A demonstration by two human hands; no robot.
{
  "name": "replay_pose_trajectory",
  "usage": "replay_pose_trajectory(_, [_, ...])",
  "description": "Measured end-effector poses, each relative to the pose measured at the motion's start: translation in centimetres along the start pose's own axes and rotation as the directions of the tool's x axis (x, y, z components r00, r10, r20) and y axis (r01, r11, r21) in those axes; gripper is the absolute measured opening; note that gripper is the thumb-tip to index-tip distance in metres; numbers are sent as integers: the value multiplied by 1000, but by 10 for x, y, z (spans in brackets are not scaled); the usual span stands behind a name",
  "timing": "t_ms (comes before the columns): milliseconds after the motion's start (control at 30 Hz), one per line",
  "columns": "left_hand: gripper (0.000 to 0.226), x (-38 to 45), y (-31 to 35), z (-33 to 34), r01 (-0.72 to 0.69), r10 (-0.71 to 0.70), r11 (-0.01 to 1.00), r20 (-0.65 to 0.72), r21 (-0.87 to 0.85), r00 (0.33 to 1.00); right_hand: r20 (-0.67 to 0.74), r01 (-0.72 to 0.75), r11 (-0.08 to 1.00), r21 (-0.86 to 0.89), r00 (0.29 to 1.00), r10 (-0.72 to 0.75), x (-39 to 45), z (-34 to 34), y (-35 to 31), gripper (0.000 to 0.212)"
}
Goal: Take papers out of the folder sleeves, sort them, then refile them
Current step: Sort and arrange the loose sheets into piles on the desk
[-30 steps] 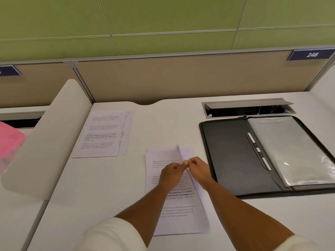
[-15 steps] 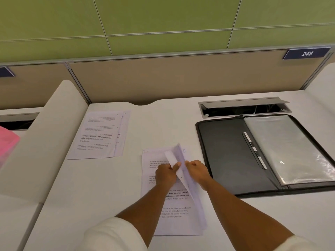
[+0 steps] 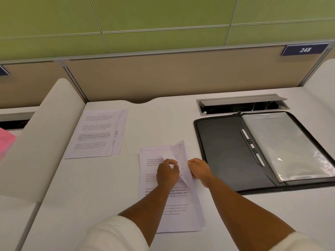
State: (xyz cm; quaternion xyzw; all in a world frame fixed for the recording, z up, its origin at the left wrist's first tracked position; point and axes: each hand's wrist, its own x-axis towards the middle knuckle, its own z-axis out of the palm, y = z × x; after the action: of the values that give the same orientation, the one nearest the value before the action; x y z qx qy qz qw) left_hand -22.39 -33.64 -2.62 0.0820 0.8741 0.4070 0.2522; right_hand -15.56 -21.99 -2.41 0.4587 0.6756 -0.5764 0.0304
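Observation:
A stack of printed papers (image 3: 174, 212) lies on the white desk in front of me. My left hand (image 3: 167, 172) pinches the curled top corner of the upper sheet (image 3: 178, 154) and peels it back leftward. My right hand (image 3: 199, 170) grips the right edge of the sheets underneath, fingers curled. A second pile of printed papers (image 3: 96, 133) lies flat at the back left. The black folder (image 3: 223, 151) lies open on the right, with clear plastic sleeves (image 3: 286, 142) on its right half.
An open cable tray (image 3: 241, 104) sits in the desk just behind the folder. A curved white divider (image 3: 36, 142) borders the desk on the left, with something pink (image 3: 6, 142) beyond it. A beige partition panel (image 3: 163, 77) closes off the back.
The top sheet's upper right corner has been lifted and curled back to the left by my left hand. My hands have drawn slightly apart, showing the sheet below.

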Motion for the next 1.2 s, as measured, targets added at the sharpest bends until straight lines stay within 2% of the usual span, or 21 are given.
replay_pose_trajectory(133, [33,3,7,2,10,-8,1000,82,-19,997,62,6,998,55,998,-9,2,-2,0,11])
replay_pose_trajectory(233, [23,6,5,3,29,-31,999,80,20,996,110,6,1000,22,994,-9,2,-2,-2,11])
replay_pose_trajectory(300, [27,8,4,4,58,-60,998,46,35,997,99,6,1000,-16,995,-4,4,0,-1,13])
replay_pose_trajectory(533, [50,10,3,3,84,-84,995,-5,-48,996,52,-41,999,8,998,41,9,4,5,41])
replay_pose_trajectory(667, [37,10,6,4,115,-116,993,-17,-22,993,-46,-17,994,-109,999,12,11,2,7,39])
replay_pose_trajectory(733, [27,10,8,3,144,-145,989,-26,-16,989,-54,-18,995,-98,998,13,11,2,8,28])
replay_pose_trajectory(833, [30,8,8,2,180,-181,983,-51,-28,982,-40,-17,995,-103,999,13,9,2,7,18])
replay_pose_trajectory(967, [18,4,8,3,127,-126,992,-88,4,988,-19,-19,998,-52,1000,18,8,4,9,12])
replay_pose_trajectory(1133, [12,0,4,6,67,-68,998,-150,-13,986,24,-14,1000,4,1000,14,5,5,8,33])
replay_pose_trajectory(1200, [19,-2,5,7,32,-33,999,-156,-9,987,31,-1,1000,4,1000,1,4,5,8,39])
